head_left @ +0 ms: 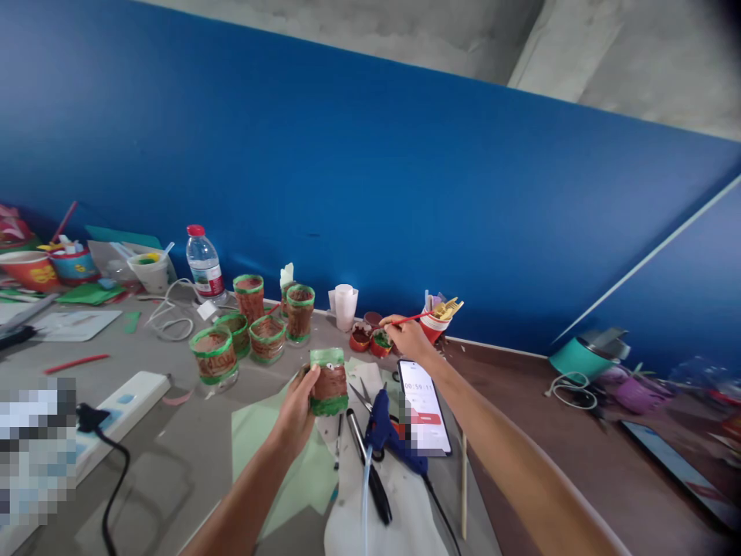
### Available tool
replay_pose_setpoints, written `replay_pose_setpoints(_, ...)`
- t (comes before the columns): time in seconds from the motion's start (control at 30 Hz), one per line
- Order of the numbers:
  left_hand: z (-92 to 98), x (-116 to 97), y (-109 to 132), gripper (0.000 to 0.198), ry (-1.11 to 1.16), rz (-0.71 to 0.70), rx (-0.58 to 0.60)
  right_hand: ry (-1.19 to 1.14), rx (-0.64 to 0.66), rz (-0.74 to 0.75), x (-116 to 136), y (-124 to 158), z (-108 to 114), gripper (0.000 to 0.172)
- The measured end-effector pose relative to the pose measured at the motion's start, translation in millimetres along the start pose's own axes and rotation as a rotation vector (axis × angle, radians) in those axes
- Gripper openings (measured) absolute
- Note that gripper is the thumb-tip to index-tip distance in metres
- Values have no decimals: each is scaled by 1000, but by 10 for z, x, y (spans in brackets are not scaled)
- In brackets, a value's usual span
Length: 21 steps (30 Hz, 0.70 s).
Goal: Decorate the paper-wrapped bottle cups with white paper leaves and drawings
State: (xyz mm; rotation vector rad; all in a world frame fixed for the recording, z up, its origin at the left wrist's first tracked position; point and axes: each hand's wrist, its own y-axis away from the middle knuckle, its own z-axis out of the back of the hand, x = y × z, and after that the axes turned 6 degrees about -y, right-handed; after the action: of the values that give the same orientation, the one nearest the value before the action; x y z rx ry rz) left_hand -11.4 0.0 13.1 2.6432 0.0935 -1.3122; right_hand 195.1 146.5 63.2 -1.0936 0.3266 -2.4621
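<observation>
My left hand point(298, 409) is closed around a small cup point(329, 384) painted brown in the middle and green at both ends. In my right hand point(408, 338), the fingers pinch a thin red paintbrush point(417, 316) beside the small paint pots. The nearest is a red pot with green paint point(380, 343), and next to it stands a pot of brown paint point(360, 335). The brush tip is hard to make out. Several similar painted cups point(214, 357) stand to the left, all brown with green bands.
Below my hands lie a blue glue gun point(379, 425), scissors point(360, 394), a black marker point(379, 494) and a phone point(437, 432). A water bottle point(204, 266) and white paper cup point(344, 307) stand behind. Left is a power strip point(136, 394); a cup of yellow utensils point(434, 324) stands right.
</observation>
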Motion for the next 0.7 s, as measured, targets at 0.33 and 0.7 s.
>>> replay_pose_setpoints(0.33, -13, 7, 22, 31, 22, -5, -21, 55, 136, 250, -29, 431, 139, 25)
replay_pose_setpoints(0.7, -14, 23, 10, 35, 0, -8, -19, -63, 16, 172, -33, 615, 240, 21)
